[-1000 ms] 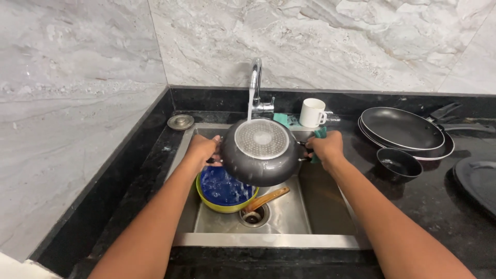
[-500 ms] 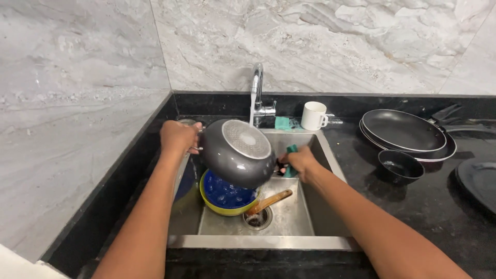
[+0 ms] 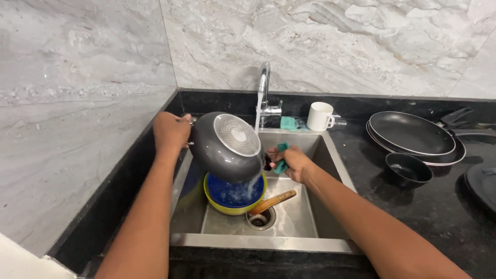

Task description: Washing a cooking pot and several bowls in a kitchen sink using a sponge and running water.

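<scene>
I'm tilting the grey pan [image 3: 227, 147] above the sink [image 3: 310, 222] with my left hand [image 3: 171, 130] clamped on its handle, my right hand [image 3: 290, 163] closed around a green sponge [image 3: 281, 164], keeping its base under the tap [image 3: 264, 88] stream.

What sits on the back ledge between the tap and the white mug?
In the head view, a teal sponge lies on the ledge between the tap and the white mug; nothing else shows there.

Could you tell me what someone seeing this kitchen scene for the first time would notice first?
A grey pot, tipped bottom-up over the steel sink, is held by the left hand under water running from the tap. The right hand grips a green sponge beside it, above a blue and yellow bowl.
</scene>
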